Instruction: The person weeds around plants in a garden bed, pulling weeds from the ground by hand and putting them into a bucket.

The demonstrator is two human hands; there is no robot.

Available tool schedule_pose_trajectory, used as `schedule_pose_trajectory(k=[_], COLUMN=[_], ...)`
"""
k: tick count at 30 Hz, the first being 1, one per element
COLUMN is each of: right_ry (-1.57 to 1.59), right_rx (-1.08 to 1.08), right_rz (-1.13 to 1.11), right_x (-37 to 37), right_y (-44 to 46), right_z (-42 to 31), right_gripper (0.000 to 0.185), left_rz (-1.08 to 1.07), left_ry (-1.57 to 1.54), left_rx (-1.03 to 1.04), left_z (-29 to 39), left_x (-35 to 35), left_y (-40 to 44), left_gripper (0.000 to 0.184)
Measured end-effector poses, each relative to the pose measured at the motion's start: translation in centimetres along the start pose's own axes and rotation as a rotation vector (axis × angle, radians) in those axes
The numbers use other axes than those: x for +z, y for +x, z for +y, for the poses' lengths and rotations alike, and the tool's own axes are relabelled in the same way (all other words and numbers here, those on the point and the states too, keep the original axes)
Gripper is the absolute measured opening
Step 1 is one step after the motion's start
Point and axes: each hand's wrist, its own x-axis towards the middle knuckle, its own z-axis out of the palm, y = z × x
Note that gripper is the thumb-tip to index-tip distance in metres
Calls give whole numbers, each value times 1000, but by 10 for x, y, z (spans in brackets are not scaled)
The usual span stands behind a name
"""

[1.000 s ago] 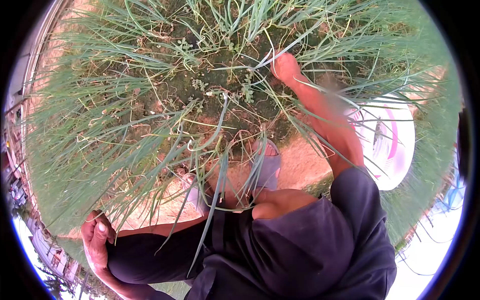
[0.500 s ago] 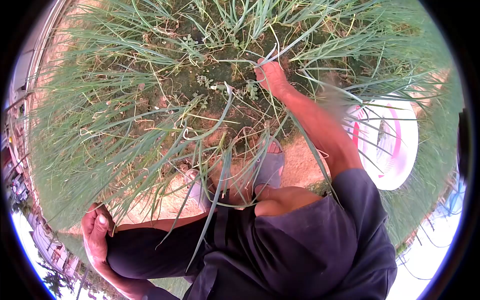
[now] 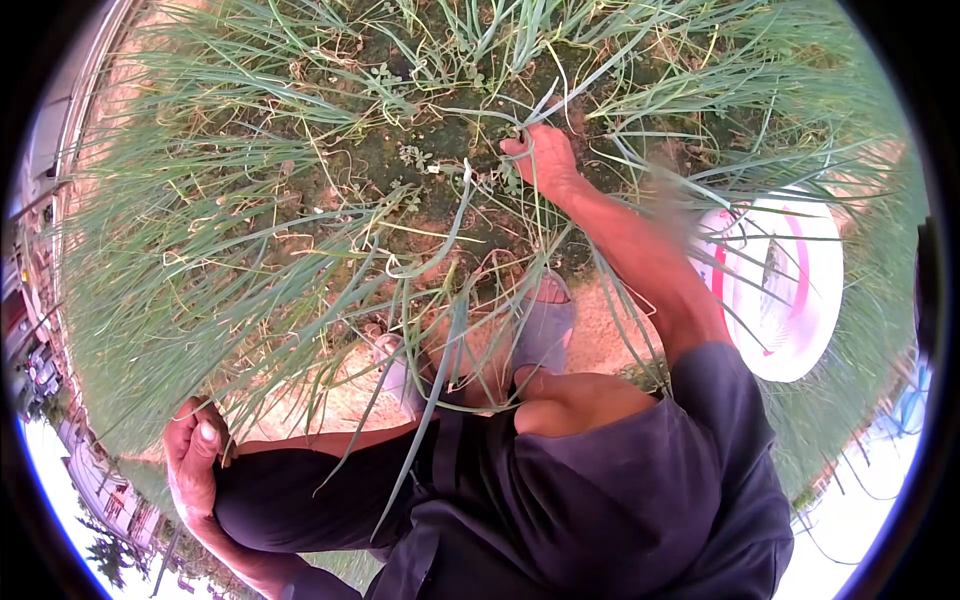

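Note:
My right hand (image 3: 546, 160) reaches down to the dark soil among green onion plants (image 3: 270, 255). Its fingers are closed close to the ground, with leaves crossing just above them; what they grip is hidden. Small broad-leaved weeds (image 3: 412, 157) grow on the soil to its left. At the lower left, my left hand (image 3: 195, 455) is by my knee, its fingers curled in and the thumb on top. Whether anything is inside that hand, I cannot make out.
A white and pink round container (image 3: 790, 285) stands among the plants beside my right arm. My sandalled feet (image 3: 545, 325) are on sandy ground below the onion leaves. Dense onion rows surround me, with a path edge (image 3: 80, 120) at far left.
My right hand has turned slightly and drawn a little towards me, its thumb now pointing more to the left. The left hand stays at the knee, closed as before.

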Motion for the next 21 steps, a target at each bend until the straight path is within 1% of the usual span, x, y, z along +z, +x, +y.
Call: schedule_pose_trajectory(k=[1,3,5,9,10,13,14,16,19,21], right_ry=[-3,-48,-35,-22,35,97,94,497,450,162], right_rx=[26,-92,-147,-205,-135,-108,-279,-77,-52,-106], right_rz=[-12,56,208,-17,-10,-46,150,79,47,65], right_x=[0,20,31,5,-3,5,9,16,19,11], right_y=[3,12,19,15,6,6,3,5,9,7], right_z=[-2,13,25,30,22,36,40,48,52,37], right_gripper=[27,22,20,15,15,19,27,26,23,26], left_rz=[1,2,6,9,14,5,-1,-14,-3,6], left_ry=[4,12,19,-25,-25,-36,-40,-40,-16,-3], left_rx=[1,-6,-21,-5,-5,-26,-37,-25,-26,-32], left_z=[0,0,-2,-7,-7,-10,-10,-7,3,3], left_x=[0,1,-1,-5,-5,-7,-8,-6,1,2], left_y=[0,0,0,-2,-3,-2,-2,0,2,2], left_gripper=[48,49,48,41,41,40,40,40,44,46])
